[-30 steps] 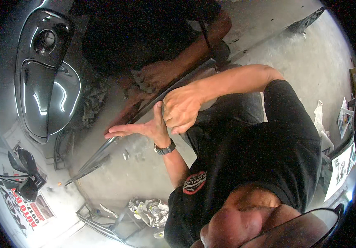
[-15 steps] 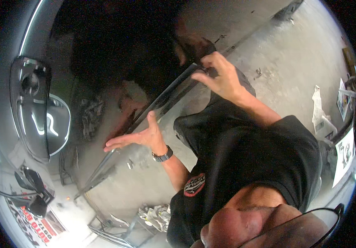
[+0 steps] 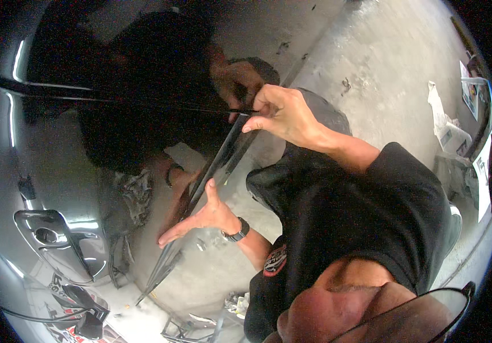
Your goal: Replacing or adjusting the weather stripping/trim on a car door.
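Note:
A glossy black car door (image 3: 126, 131) fills the left side and mirrors my arms. A long, narrow black trim strip (image 3: 223, 150) runs slantwise along the door's edge, from upper middle to lower left. My right hand (image 3: 283, 117) is at the strip's upper end, beside a door seam (image 3: 160, 105). Its fingers are curled and the thumb lies on the strip; the exact contact is partly hidden. Lower down, my left hand (image 3: 203, 220) lies along the strip, fingers stretched out and thumb raised apart. A dark watch (image 3: 237, 230) is on that wrist.
A door handle (image 3: 57, 235) juts out at the lower left. Below it is a black object with a cable (image 3: 89, 314). Crumpled paper (image 3: 237, 303) and a thin frame (image 3: 186, 331) lie on the concrete floor (image 3: 372, 74). White sheets (image 3: 452, 134) are at the right.
The view has turned, so the door handle sits lower and the door seam now shows. My right hand's fingers have curled in closer at the strip's end. The left hand stays stretched along the strip.

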The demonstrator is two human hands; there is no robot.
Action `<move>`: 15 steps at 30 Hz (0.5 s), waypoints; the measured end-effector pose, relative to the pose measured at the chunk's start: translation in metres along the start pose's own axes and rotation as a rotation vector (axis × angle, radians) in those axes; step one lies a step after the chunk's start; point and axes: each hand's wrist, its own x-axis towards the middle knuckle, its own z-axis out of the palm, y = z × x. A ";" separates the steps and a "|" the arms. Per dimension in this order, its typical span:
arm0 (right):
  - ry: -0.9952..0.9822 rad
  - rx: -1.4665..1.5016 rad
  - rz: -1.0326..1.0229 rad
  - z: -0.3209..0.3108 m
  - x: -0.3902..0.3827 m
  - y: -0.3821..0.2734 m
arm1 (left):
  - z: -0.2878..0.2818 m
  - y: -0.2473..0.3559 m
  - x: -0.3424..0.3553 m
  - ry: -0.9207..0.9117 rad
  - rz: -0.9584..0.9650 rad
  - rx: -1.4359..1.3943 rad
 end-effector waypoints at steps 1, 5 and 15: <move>0.017 -0.023 -0.019 -0.001 0.000 0.000 | 0.000 0.000 0.000 -0.001 0.003 0.009; 0.042 -0.079 -0.016 0.005 0.001 -0.002 | -0.004 0.002 0.003 -0.017 -0.051 0.039; 0.040 -0.129 -0.055 0.008 0.001 -0.007 | -0.007 0.052 -0.042 -0.124 0.144 -0.091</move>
